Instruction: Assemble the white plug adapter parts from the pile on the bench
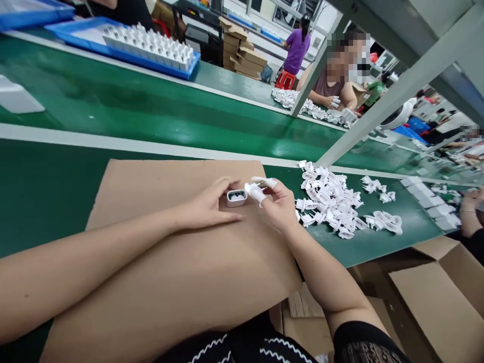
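My left hand [212, 201] curves around a small white charger housing [236, 202], with fingers behind it and the thumb stretched out in front. The housing's open oval end faces me, and dark and pale parts show inside. My right hand [278, 204], with white covers on some fingertips, pinches a white plug cap [248, 189] with thin metal pins, just right of the housing. Both hands are over a brown cardboard sheet [181, 272]. Beside my right hand lies a heap of white plug caps [328, 199].
Smaller groups of caps [384, 222] and a row of white blocks [429, 199] lie farther right. A metal post [389, 96] slants up from the bench. Beyond the green belt [151, 118], a blue tray [185, 74] holds white parts. A co-worker [335, 83] sits opposite. Cardboard boxes [434, 297] stand lower right.
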Motion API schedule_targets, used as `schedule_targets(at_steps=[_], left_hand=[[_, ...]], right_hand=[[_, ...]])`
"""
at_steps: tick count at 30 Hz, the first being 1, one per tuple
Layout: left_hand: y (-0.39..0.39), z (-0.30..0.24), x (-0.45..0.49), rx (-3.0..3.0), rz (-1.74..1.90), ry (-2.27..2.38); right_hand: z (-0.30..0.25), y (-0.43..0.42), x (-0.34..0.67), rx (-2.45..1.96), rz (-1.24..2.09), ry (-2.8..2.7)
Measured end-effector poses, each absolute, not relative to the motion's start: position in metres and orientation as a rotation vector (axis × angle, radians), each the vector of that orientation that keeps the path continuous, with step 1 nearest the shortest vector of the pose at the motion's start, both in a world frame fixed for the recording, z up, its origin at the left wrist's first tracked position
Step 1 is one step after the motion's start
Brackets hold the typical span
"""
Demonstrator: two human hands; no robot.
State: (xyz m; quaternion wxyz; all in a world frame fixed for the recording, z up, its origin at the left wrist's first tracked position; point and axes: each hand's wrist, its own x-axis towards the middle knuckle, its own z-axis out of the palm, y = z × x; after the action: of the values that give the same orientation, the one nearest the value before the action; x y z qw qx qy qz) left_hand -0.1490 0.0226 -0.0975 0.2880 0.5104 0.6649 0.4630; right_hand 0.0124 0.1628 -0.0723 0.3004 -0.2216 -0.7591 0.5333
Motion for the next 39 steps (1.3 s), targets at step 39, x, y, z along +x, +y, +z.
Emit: schedule_targets(at_steps=[39], left_hand=[[0.032, -0.112, -0.148, 1.390, 1.374, 1.768]], right_hand=[[-0.102, 0.158, 0.002, -0.255, 0.761, -2.407]])
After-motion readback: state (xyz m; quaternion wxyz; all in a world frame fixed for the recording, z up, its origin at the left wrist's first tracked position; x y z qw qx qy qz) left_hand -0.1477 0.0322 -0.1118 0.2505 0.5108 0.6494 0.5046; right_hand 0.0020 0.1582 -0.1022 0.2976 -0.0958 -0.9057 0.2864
